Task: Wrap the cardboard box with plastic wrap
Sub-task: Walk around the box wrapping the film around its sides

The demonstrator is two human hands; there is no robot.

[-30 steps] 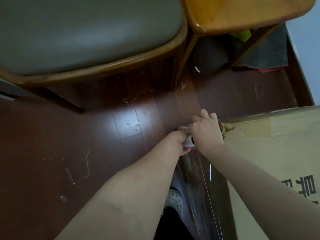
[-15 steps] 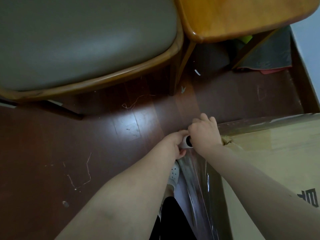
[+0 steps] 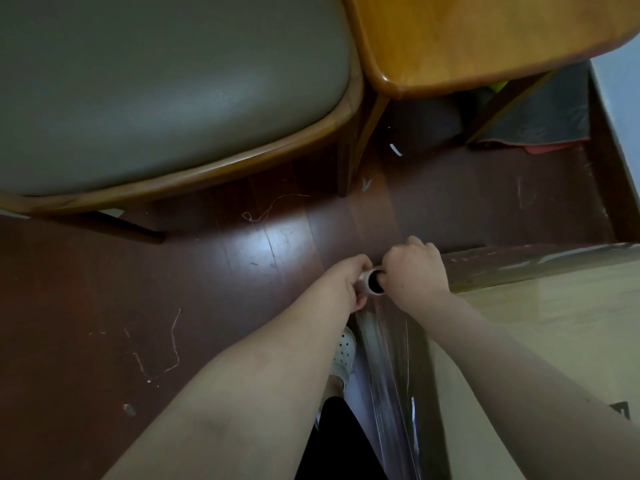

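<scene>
A large cardboard box [image 3: 554, 327] fills the lower right, its top pale and its far edge covered by shiny clear film. At its near-left corner stands the plastic wrap roll [image 3: 372, 285], seen end-on with its dark hollow core facing up. My left hand [image 3: 346, 285] grips the roll from the left. My right hand [image 3: 414, 273] holds it from the right, with a finger at the core's rim. A stretched sheet of clear plastic wrap [image 3: 391, 368] runs from the roll down along the box's left side.
A grey-cushioned wooden chair [image 3: 156, 98] stands at the upper left and a wooden table [image 3: 485, 36] at the upper right. Dark wooden floor [image 3: 104, 306] with bits of thread lies to the left. A foot in a white perforated shoe [image 3: 344, 351] stands beside the box.
Both hands have shifted with the roll along the box corner. The roll has turned so its hollow core faces the camera. More film now covers the box's far edge.
</scene>
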